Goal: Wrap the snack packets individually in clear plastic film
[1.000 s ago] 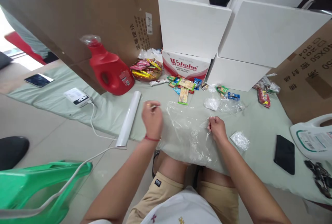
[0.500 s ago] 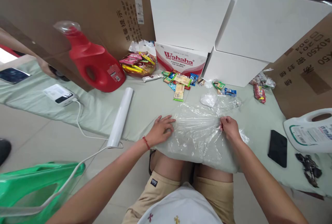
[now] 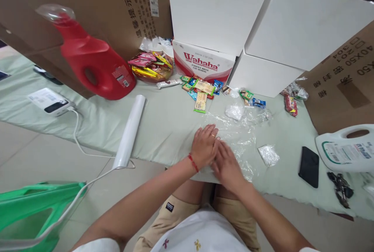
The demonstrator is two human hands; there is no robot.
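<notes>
My left hand (image 3: pixel 205 145) lies on a clear plastic bag (image 3: pixel 244 143) at the table's front edge, its fingers stretched forward. Against it, my right hand (image 3: pixel 228 166) rests on the same bag with fingers extended, their tips partly tucked by the left hand. Between and under the hands the film is largely hidden. To the right lies a small folded square of clear plastic (image 3: pixel 269 155). Just beyond the bag sits another crumpled plastic wad (image 3: pixel 234 111). Several wrapped snack bars (image 3: pixel 201 101) are heaped in front of a Wahaha carton (image 3: pixel 203 63).
On the left stand a red jug (image 3: pixel 102 67), a bowl of wrapped snacks (image 3: pixel 152 69), a white roll (image 3: pixel 130 131) and a corded white device (image 3: pixel 48 102). A phone (image 3: pixel 309 166) and white bottle (image 3: pixel 347 148) lie right. White boxes (image 3: pixel 216 10) rise behind; a green stool (image 3: pixel 37 205) stands lower left.
My hands have come together from opposite sides of the bag. The right hand has let go of its pinched edge, and the bag is narrower and flatter. The folded plastic square is uncovered.
</notes>
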